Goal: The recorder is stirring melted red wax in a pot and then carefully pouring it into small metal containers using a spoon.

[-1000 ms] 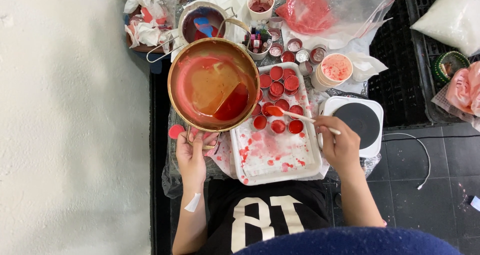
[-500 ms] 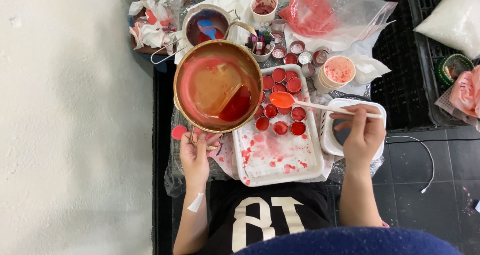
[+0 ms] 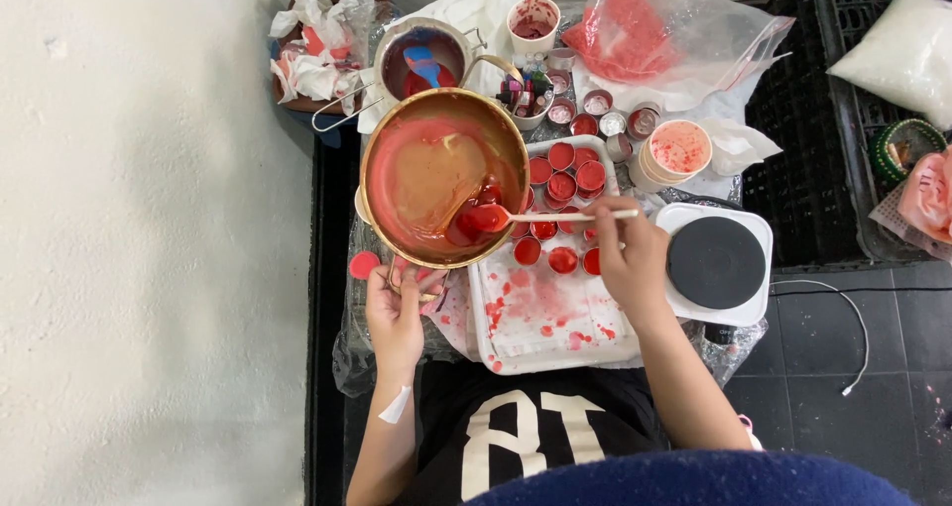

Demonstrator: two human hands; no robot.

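Red-coated spoon [image 3: 516, 215] now dipping into copper pan [image 3: 443, 177], off tray [image 3: 540, 313]

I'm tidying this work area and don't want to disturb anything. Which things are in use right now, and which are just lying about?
In use:
left hand holding the copper pot
right hand dipping the spoon into the pot's red liquid
white tray of small red-filled cups

Lying about:
hot plate
bag of red flakes
crumpled tissues
second pot

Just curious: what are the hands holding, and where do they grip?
Left hand grips the pot by its handle; right hand holds the spoon by its handle end.
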